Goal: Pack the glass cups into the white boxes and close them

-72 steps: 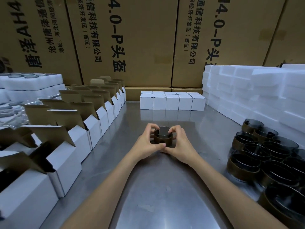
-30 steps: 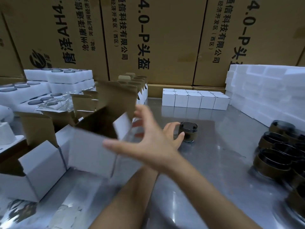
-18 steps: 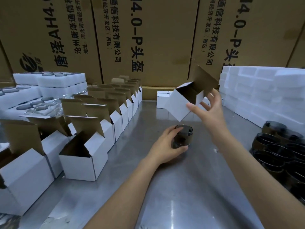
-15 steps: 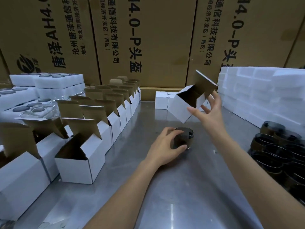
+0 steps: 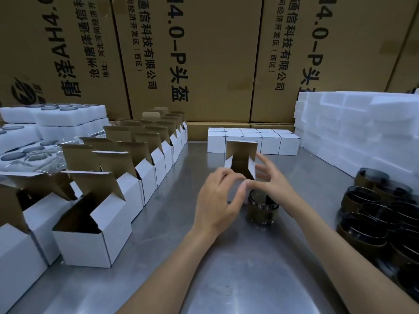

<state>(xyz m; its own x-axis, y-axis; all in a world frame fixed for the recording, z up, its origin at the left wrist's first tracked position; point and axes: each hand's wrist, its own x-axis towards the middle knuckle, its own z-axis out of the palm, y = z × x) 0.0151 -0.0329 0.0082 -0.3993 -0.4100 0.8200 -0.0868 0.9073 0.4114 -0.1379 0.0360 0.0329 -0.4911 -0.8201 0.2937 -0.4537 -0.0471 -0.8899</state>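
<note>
Body in view: two forearms and hands only, left hand and right hand. Both forearms bare to the frame edge (sleeves not visible). Hands bare: skin uncovered at fingers and wrists.

Brown cartons with black print along back wall. White foam blocks stacked right. Foam trays stacked left. Steel table underneath.
</note>
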